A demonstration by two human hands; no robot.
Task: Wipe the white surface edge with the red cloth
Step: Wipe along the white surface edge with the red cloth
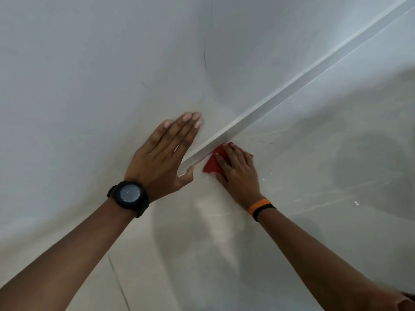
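A white surface [101, 86] fills the left and top of the view. Its edge [280, 93] runs as a pale strip from the upper right down to the centre. My left hand [164, 153] lies flat on the white surface with fingers straight and together, its thumb hooked around the near end of the edge. My right hand [235, 171] presses a small red cloth [213, 164] flat against the glossy face just below the edge. The fingers cover most of the cloth.
Glossy pale tiles [314, 176] with faint veins lie to the right and below, showing reflections and a few wet spots. A thin dark crack [204, 57] marks the white surface above my hands. A grout line [119, 281] runs at the lower left.
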